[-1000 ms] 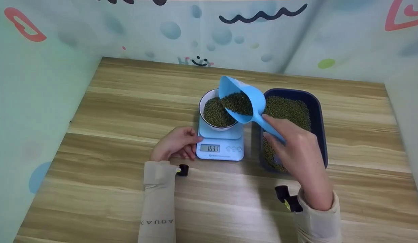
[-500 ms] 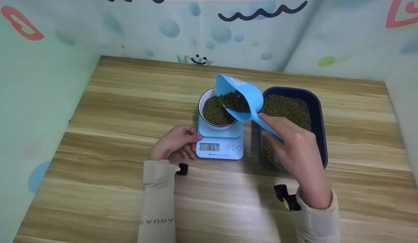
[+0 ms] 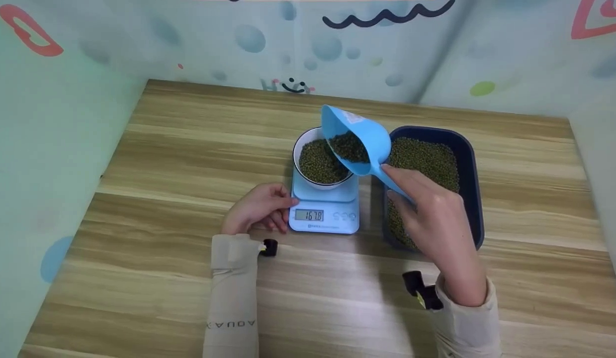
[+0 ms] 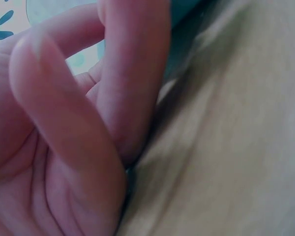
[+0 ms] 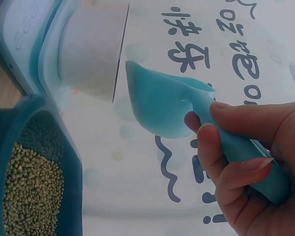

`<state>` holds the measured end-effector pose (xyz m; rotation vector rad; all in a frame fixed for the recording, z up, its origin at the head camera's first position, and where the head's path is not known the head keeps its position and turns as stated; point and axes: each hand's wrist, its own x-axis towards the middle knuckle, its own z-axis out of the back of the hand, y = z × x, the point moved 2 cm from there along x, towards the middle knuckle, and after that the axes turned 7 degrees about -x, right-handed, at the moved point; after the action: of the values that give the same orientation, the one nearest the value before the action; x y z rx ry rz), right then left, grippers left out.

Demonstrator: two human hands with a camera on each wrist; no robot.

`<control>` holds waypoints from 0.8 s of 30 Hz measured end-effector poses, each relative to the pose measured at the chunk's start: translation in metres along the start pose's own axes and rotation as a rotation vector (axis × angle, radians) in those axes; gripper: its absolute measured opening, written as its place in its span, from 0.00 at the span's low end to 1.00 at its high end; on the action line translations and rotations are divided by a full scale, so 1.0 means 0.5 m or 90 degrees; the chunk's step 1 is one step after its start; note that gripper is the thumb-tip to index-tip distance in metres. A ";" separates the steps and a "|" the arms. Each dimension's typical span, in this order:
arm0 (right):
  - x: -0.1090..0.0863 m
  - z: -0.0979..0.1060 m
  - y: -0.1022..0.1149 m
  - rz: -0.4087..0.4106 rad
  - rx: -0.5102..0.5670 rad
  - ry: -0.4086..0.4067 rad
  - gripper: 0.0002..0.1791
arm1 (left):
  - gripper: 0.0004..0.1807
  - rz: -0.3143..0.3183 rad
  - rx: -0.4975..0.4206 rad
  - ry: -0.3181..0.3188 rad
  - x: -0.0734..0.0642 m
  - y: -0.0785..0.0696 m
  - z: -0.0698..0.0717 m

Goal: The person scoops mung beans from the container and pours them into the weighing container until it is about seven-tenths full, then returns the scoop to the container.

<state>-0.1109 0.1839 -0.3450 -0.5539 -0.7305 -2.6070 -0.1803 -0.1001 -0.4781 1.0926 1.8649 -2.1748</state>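
My right hand (image 3: 429, 209) grips the handle of a light blue scoop (image 3: 377, 141), fingers wrapped round it in the right wrist view. Small green beans, like mung beans, lie in the tilted scoop, its lip over a white bowl (image 3: 298, 149) with a dark rim. More of these beans (image 3: 320, 164) fill much of the bowl. It stands on a pale blue kitchen scale (image 3: 332, 226) whose display reads about 167.8. At the scale's left edge, my left hand (image 3: 258, 206) holds on with thumb and curled fingers; the left wrist view shows those fingers (image 4: 73, 113) bent close above the wood.
A dark blue tray (image 3: 469, 169) of the same beans stands right of the scale, partly under my right hand and wrist. The wood-grain table (image 3: 188, 149) meets patterned walls (image 3: 238, 59) at its back and sides. Black camera mounts (image 3: 422, 291) jut from both sleeves.
The display has climbed from about 163.1 through 165.7 to 167.8. Beans in the scoop have lessened slightly. Both hands have stayed nearly in place; the head view has shifted a little.
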 end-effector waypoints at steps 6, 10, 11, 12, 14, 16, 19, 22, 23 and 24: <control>0.000 -0.002 0.006 0.004 0.004 0.010 0.24 | 0.17 -0.003 -0.002 0.001 -0.003 0.001 0.002; 0.000 -0.001 0.010 0.012 -0.002 0.013 0.24 | 0.17 -0.003 -0.014 -0.004 -0.004 0.000 0.003; 0.000 -0.001 0.011 0.012 -0.002 0.013 0.24 | 0.17 -0.005 -0.017 -0.005 -0.004 -0.001 0.003; 0.000 0.000 0.011 0.013 -0.003 0.012 0.24 | 0.16 -0.006 -0.020 -0.006 -0.003 -0.001 0.003; 0.001 -0.001 0.012 0.013 -0.005 0.011 0.25 | 0.16 -0.007 -0.026 -0.006 -0.002 -0.003 0.002; 0.001 -0.002 0.013 0.012 -0.002 0.009 0.25 | 0.16 -0.007 -0.025 -0.004 -0.001 -0.003 0.002; 0.001 -0.006 0.011 0.014 -0.007 0.009 0.25 | 0.16 -0.007 -0.022 -0.003 0.000 -0.002 0.001; 0.000 -0.010 0.009 0.020 -0.023 0.011 0.25 | 0.16 -0.008 -0.018 -0.005 0.000 0.001 0.001; 0.000 -0.013 0.009 0.021 -0.023 0.010 0.24 | 0.16 -0.008 -0.017 -0.006 -0.001 0.002 0.001; 0.000 -0.015 0.010 0.022 -0.018 0.007 0.24 | 0.16 -0.008 -0.018 -0.007 -0.002 0.004 0.001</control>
<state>-0.1104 0.1758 -0.3489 -0.5541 -0.6761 -2.5901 -0.1788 -0.1014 -0.4791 1.0641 1.8959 -2.1500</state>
